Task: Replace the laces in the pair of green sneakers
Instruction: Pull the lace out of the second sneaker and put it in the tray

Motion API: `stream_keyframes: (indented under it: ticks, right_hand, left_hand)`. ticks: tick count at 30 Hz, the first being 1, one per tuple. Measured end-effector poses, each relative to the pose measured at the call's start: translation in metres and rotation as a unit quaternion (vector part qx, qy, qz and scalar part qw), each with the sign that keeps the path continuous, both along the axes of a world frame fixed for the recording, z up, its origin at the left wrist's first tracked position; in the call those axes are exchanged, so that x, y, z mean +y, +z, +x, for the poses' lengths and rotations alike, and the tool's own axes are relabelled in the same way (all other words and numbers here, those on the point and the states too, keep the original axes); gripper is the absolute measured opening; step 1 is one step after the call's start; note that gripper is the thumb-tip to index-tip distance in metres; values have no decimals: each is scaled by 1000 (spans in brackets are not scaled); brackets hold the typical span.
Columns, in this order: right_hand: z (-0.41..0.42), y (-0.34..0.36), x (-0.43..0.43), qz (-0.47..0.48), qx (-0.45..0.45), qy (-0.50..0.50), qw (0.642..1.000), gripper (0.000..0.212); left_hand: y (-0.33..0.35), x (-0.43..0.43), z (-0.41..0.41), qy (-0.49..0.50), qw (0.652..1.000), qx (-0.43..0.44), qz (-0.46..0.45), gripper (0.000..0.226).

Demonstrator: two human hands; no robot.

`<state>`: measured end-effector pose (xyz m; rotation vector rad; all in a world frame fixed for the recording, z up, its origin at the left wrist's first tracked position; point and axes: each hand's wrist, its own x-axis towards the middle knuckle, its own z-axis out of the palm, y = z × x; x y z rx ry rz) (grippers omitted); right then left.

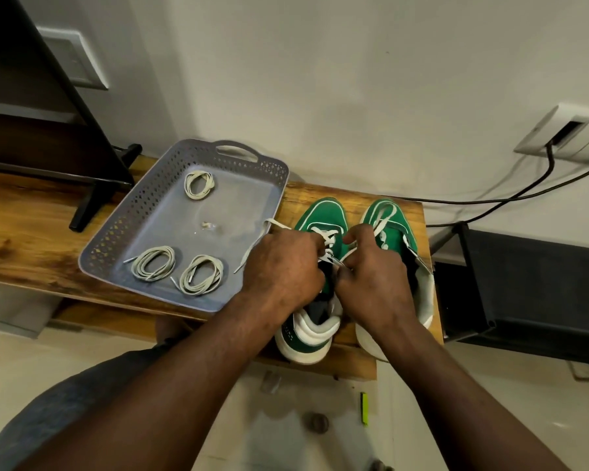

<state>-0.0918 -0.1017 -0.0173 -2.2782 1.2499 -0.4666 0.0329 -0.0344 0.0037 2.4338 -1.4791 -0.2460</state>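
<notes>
**Loose lace ends and a shoe near the edge**

While both hands work at the left shoe, several things could slip. Starting at the left, the grey tray [150,212] sits on the wooden desk [31,212] and holds three coiled laces: one [199,185] near the far wall, two [153,263] [201,275] near the front. These coils are loosely wound, and a sleeve or wrist brushing them could undo one, so that the ends tangle. A loose lace end [252,246] trails from the left shoe over the tray's right rim; if it is pulled hard it could drag across the tray and disturb the coils, or slide out of an eyelet.

Next comes the left hand [283,266], closed over the lacing of the left green sneaker [323,215]; its fingers seem pinched on the white lace [327,239], though the grip itself is hidden beneath the knuckles. The right hand [371,266] meets it just beside, fingers curled narrow on the same lace. I judge the risk here to be a missed eyelet or an uneven pull, leaving one end far longer than the other.

The left sneaker's heel overhangs the front edge of the desk, so a strong tug toward the person could tip it off. Farthest right, the other green sneaker [395,226] stands touching the right wrist, its lace [386,215] lying slack over the tongue; an elbow shift could nudge it toward the desk's right edge.
</notes>
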Motion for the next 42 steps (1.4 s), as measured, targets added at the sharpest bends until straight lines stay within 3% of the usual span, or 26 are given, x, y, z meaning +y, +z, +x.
stream_keyframes:
  ticks: [12,17,20,21,26,28,30,32,34,35,36,37,39,40,42]
  right_hand:
    - [-3,-2,2,-10,11,20,1000,46]
    - [-4,-2,0,-14,41,3,999,42]
    - [-4,-2,-2,-7,39,2,999,40]
    - [-4,-3,-2,-7,38,4,999,39]
    - [-5,-5,-1,-16,37,7,999,40]
    - [-4,-5,0,-20,38,11,999,40]
    - [-3,-5,2,-27,40,19,999,41]
    - [-3,-4,3,-36,48,25,998,41]
    - [-4,-3,3,-41,56,25,997,41]
    - [-4,-3,4,-40,58,24,997,41]
    - [-4,-2,5,-38,58,23,997,42]
    - [-4,-1,6,-38,57,23,997,42]
    - [-3,-1,7,-41,56,20,997,42]
    - [-2,-1,7,-43,57,18,997,42]
    - [-2,-1,8,-41,59,14,997,42]
  left_hand:
    - [-11,-1,-3,-50,996,-76,-12,20]
    - [-11,-4,10,64,993,92,-40,11]
    - [-14,-3,19,163,945,274,-65,12]
    - [-14,-2,20,166,943,282,-55,13]
    - [-10,-4,14,56,993,99,-35,16]
    - [-11,-7,16,41,994,89,-42,10]
    - [-11,-7,16,18,988,150,-28,9]
    - [-7,-8,15,34,941,335,-42,18]
    - [-1,-7,15,109,841,525,-67,22]
    - [0,-5,16,130,813,564,-69,18]
    - [1,-5,17,128,822,550,-65,11]
    - [1,-5,20,103,865,490,-46,6]
    - [-1,-2,23,24,958,286,20,17]
    - [0,0,22,-5,981,192,40,19]
    - [-2,-1,23,-28,991,129,30,19]
